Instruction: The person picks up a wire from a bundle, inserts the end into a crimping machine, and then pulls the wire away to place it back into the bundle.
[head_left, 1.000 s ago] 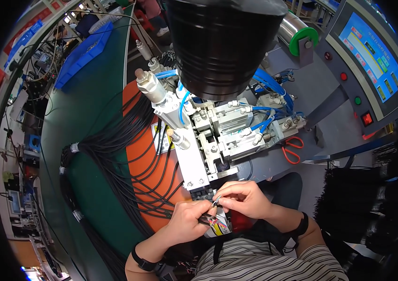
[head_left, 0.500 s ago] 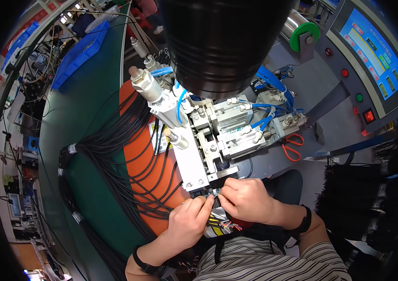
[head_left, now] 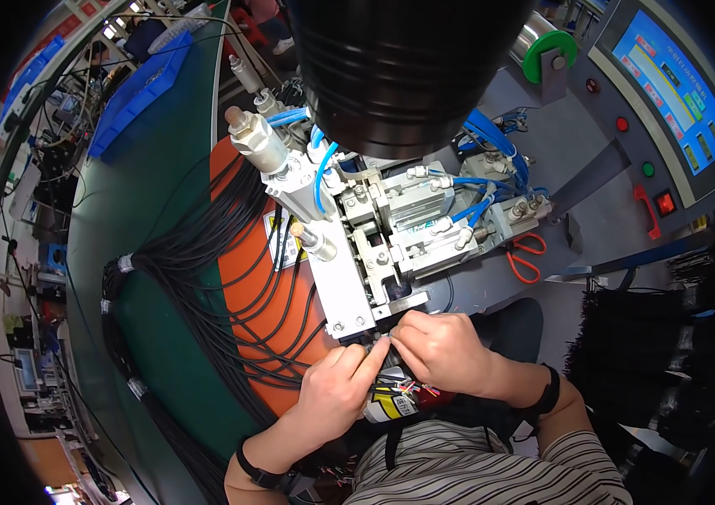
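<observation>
My left hand [head_left: 339, 389] and my right hand [head_left: 440, 347] meet fingertip to fingertip at the front edge of a white and metal pneumatic press fixture [head_left: 366, 261]. Between the fingertips they pinch the end of a thin black cable [head_left: 380, 340], held right at the fixture's front opening. The cable end itself is mostly hidden by my fingers. Below my hands sits a dark cylinder with a yellow and white label [head_left: 395, 404]. Both wrists wear dark bands.
Bundles of black cables [head_left: 206, 252] lie looped over an orange mat [head_left: 248, 286] on the green bench to my left. Red-handled scissors [head_left: 526, 257] rest right of the fixture. A control panel with screen and buttons [head_left: 669, 93] stands at upper right. Blue bins [head_left: 143, 84] sit far left.
Both hands have moved up toward the fixture's front opening, carrying the cable end with them. My head has leaned closer, so the fixture looks larger.
</observation>
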A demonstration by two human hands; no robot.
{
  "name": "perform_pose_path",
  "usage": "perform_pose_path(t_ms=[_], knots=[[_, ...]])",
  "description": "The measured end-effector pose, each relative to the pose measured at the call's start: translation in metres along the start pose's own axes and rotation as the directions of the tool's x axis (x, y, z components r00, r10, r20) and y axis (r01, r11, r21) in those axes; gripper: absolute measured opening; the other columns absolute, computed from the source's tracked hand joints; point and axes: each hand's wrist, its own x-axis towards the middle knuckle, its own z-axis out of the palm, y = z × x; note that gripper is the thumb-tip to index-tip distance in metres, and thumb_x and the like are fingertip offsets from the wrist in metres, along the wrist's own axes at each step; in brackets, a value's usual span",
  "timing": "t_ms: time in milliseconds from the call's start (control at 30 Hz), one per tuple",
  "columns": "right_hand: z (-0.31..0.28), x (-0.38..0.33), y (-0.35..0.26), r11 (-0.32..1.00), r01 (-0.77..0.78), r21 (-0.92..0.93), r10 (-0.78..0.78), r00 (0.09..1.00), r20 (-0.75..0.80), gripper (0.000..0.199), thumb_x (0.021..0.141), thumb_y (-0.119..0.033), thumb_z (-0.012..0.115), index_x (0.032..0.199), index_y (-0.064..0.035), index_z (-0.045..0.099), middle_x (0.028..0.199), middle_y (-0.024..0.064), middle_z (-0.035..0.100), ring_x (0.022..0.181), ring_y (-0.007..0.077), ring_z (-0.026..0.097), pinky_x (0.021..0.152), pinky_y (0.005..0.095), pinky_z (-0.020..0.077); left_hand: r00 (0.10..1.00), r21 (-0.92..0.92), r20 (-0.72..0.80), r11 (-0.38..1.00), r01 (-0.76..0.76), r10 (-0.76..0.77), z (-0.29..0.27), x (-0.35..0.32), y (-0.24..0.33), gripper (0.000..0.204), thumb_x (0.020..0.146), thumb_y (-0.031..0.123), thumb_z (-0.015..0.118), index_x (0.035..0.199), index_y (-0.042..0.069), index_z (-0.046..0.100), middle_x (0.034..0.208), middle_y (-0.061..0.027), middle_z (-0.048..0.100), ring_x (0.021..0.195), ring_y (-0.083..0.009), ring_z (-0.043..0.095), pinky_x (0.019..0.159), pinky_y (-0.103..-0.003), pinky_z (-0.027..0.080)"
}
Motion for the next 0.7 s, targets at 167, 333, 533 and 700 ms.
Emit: perform_pose_path(t_ms=[167, 333, 533, 700], knots=[[0.001, -0.001, -0.002, 0.996, 0.027, -0.080, -0.023, 0.999, 0.048, 0.006, 0.078, -0.008, 0.067, 0.080, -0.0029, 0.064, 0.074, 0.0069, 0.057, 0.057, 0.0229, 0.062, 0.050, 0.0341, 0.0492, 0.993, 0.040, 0.075, 0.995, -0.094, 0.091, -0.005, 0.002, -0.001, 0.051, 0.073, 0.008, 0.060, 0.122, -0.004, 0.061, 0.081, -0.0054, 0.048, 0.072, -0.0189, 0.052, 0.059, -0.028, 0.048], [-0.008, 0.006, -0.009, 0.978, 0.045, -0.204, -0.007, 0.983, 0.183, 0.006, 0.076, -0.007, 0.067, 0.079, -0.0037, 0.063, 0.071, 0.0064, 0.054, 0.056, 0.0212, 0.061, 0.051, 0.0328, 0.0496, 0.990, 0.122, 0.098, 0.987, -0.110, 0.098, -0.003, 0.001, 0.001, 0.049, 0.075, 0.010, 0.059, 0.123, -0.004, 0.061, 0.082, -0.0051, 0.048, 0.072, -0.0178, 0.051, 0.058, -0.028, 0.048], [-0.002, 0.002, -0.003, 0.980, 0.068, -0.189, -0.041, 0.989, 0.143, 0.007, 0.076, -0.008, 0.067, 0.077, -0.0037, 0.062, 0.071, 0.0063, 0.054, 0.055, 0.0211, 0.061, 0.050, 0.0332, 0.0492, 0.991, 0.111, 0.092, 0.988, -0.108, 0.098, -0.004, 0.001, 0.001, 0.050, 0.075, 0.009, 0.059, 0.123, -0.005, 0.061, 0.083, -0.0053, 0.048, 0.072, -0.0178, 0.051, 0.058, -0.028, 0.048], [-0.003, 0.004, -0.003, 0.992, 0.026, -0.121, -0.014, 0.995, 0.102, 0.009, 0.077, -0.010, 0.068, 0.074, -0.0043, 0.062, 0.071, 0.0066, 0.056, 0.053, 0.0232, 0.061, 0.046, 0.0351, 0.0480, 0.986, 0.141, 0.143, 0.984, -0.108, 0.088, -0.008, 0.005, 0.006, 0.049, 0.075, 0.008, 0.059, 0.122, -0.005, 0.061, 0.084, -0.0054, 0.049, 0.072, -0.0176, 0.051, 0.058, -0.027, 0.049]])
